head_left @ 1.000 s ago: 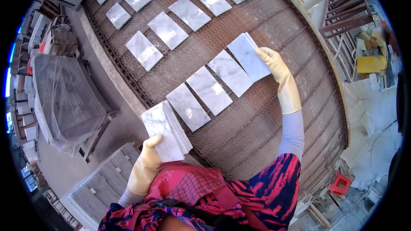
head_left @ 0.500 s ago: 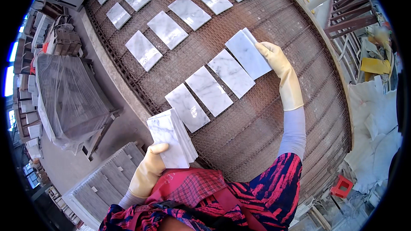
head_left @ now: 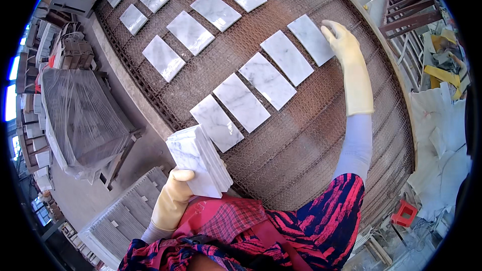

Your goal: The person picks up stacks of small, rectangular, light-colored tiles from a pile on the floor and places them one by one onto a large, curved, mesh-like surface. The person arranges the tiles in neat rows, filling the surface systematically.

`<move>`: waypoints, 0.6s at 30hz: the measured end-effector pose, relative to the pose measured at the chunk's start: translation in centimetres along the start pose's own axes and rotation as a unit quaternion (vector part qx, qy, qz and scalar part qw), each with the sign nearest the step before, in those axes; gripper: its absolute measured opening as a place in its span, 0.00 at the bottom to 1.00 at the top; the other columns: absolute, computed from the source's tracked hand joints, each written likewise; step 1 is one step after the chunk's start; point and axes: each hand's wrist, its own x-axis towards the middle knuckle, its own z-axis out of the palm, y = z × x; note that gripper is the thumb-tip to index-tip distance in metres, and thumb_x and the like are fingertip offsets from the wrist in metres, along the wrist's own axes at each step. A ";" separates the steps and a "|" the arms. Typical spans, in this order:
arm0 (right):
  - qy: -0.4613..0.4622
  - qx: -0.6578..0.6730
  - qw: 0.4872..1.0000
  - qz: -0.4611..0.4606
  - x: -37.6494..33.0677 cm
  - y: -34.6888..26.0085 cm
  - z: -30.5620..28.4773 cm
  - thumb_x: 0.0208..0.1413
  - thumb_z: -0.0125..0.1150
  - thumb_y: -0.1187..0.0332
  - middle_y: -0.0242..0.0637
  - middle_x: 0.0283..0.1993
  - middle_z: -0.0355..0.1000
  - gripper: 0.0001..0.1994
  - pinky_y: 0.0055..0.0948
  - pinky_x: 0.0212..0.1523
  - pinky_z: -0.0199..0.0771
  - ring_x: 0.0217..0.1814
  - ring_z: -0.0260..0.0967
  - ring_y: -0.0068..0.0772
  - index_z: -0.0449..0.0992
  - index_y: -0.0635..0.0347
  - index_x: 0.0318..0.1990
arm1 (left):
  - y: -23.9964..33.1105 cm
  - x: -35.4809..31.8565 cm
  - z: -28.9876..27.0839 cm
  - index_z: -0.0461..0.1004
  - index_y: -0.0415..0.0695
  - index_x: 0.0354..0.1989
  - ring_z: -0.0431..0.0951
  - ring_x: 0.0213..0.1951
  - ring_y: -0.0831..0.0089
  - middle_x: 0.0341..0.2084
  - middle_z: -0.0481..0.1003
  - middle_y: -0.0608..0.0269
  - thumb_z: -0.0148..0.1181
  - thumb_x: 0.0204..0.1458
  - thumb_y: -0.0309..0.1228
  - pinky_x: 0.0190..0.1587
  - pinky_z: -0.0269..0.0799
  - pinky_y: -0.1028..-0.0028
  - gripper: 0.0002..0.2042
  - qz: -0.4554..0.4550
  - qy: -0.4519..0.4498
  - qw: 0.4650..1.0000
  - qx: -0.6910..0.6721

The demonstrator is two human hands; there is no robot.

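Note:
A stack of white, grey-veined marble tiles is gripped in my gloved left hand, tilted on edge close to my apron. My right hand, in a cream rubber glove, is beside the right edge of the far-right tile in the near row. Its thumb and fingers are apart, with nothing between them. That tile lies flat on the wire-mesh belt. Leftward from it in a slanting row lie a second tile, then a third, and more towards the stack.
Farther up the belt lie several rows of similar tiles. A raised rim borders the belt on the left. Beyond it are a plastic-wrapped load and stacked grey slabs. A red plastic object is at the lower right, near white sheeting.
Two overlapped tiles at my right hand are now spread into two separate ones, the outer one farther right. My right hand has moved up and right, off the tile. My left hand still holds the stack.

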 end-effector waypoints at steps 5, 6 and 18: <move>-0.434 0.175 0.883 0.017 -11.9 -12.2 -1.9 0.65 0.68 0.45 0.44 0.57 0.84 0.23 0.38 0.61 0.79 0.58 0.82 0.41 0.84 0.53 0.57 | 1.3 0.5 2.0 0.65 0.34 0.74 0.76 0.66 0.44 0.67 0.73 0.37 0.78 0.28 0.48 0.71 0.70 0.46 0.58 0.055 0.042 0.992 0.103; -0.469 0.234 0.837 -0.155 -15.3 -13.3 -0.2 0.64 0.69 0.46 0.43 0.58 0.84 0.24 0.38 0.60 0.80 0.58 0.82 0.38 0.84 0.52 0.58 | 1.5 0.8 2.8 0.64 0.34 0.75 0.74 0.68 0.45 0.68 0.72 0.38 0.78 0.28 0.47 0.72 0.68 0.46 0.58 0.051 0.033 0.993 0.106; -0.312 0.397 0.859 0.089 -26.1 -15.2 3.4 0.72 0.59 0.43 0.43 0.45 0.84 0.25 0.39 0.51 0.80 0.49 0.82 0.40 0.82 0.59 0.52 | 0.2 3.4 1.7 0.63 0.40 0.76 0.76 0.67 0.55 0.68 0.74 0.52 0.69 0.60 0.37 0.71 0.70 0.54 0.36 -0.006 -0.009 0.999 0.030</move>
